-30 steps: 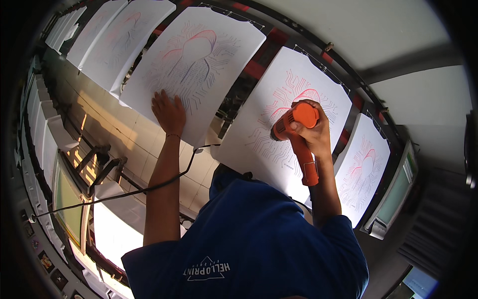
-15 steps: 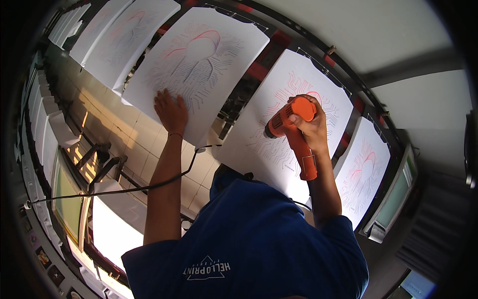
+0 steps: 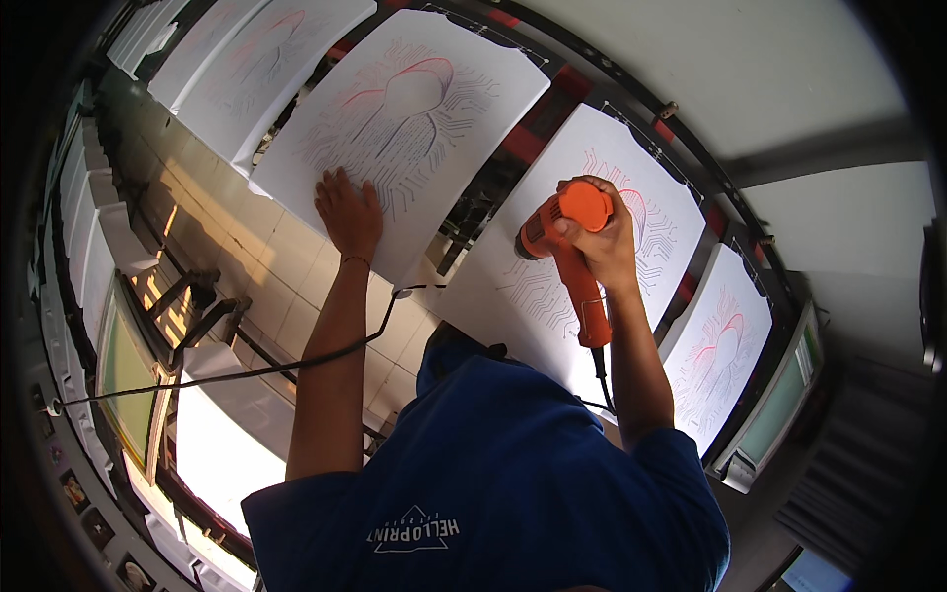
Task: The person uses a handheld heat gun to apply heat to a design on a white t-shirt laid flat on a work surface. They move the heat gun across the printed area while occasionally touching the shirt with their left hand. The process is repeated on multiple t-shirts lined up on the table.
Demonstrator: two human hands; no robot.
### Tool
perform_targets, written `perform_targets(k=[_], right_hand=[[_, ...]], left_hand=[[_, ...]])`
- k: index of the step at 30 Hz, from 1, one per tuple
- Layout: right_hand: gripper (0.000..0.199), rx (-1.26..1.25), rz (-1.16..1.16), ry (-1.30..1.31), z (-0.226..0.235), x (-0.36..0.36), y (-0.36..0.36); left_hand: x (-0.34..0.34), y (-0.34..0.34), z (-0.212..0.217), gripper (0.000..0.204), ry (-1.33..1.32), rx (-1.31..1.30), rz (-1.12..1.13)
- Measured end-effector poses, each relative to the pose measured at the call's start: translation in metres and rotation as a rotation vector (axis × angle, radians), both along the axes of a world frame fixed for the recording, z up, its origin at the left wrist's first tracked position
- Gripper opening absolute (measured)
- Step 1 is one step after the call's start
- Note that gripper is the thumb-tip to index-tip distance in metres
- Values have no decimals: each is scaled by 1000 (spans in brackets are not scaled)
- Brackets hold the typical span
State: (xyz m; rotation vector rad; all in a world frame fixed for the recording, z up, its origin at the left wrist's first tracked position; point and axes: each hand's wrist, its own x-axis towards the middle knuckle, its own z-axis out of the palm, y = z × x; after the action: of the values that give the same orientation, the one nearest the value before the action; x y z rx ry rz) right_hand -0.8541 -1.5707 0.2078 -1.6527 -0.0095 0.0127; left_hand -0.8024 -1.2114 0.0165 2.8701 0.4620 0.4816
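Note:
My right hand (image 3: 610, 242) is wrapped round an orange heat gun (image 3: 574, 281), its dark nozzle tilted down to the left. It is held above a white printed panel (image 3: 533, 227) with red and dark circuit-like lines. On the neighbouring white printed panel (image 3: 464, 128) to the left, my left hand (image 3: 348, 212) lies with fingers spread near the lower edge of its print. That print has a rounded shape in red and dark blue at its middle. Whether the panels are cloth stretched over boards I cannot tell for sure.
A black power cord (image 3: 237, 375) crosses over my left forearm. More white printed panels stand in the row, one at right (image 3: 715, 345). A dark rail (image 3: 631, 84) runs behind them. Framed screens (image 3: 128, 380) lean at lower left, beside a tiled floor (image 3: 296, 286).
The heat gun and my right hand have shifted slightly left, and the gun's cord now shows below its handle. My left hand stays on the panel; the whole view has shifted a little.

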Motion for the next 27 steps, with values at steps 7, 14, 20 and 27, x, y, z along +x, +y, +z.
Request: perform_targets(k=[7, 14, 20, 27], right_hand=[[71, 17, 10, 31, 5, -26, -6], [72, 58, 53, 41, -4, -27, 14], [69, 25, 125, 126, 3, -35, 29], [68, -51, 158, 159, 10, -47, 36]], left_hand=[[0, -1, 2, 65, 41, -8, 10], [1, 0, 0, 65, 18, -3, 7], [0, -1, 3, 65, 31, 13, 10], [0, 0, 0, 65, 13, 26, 5]])
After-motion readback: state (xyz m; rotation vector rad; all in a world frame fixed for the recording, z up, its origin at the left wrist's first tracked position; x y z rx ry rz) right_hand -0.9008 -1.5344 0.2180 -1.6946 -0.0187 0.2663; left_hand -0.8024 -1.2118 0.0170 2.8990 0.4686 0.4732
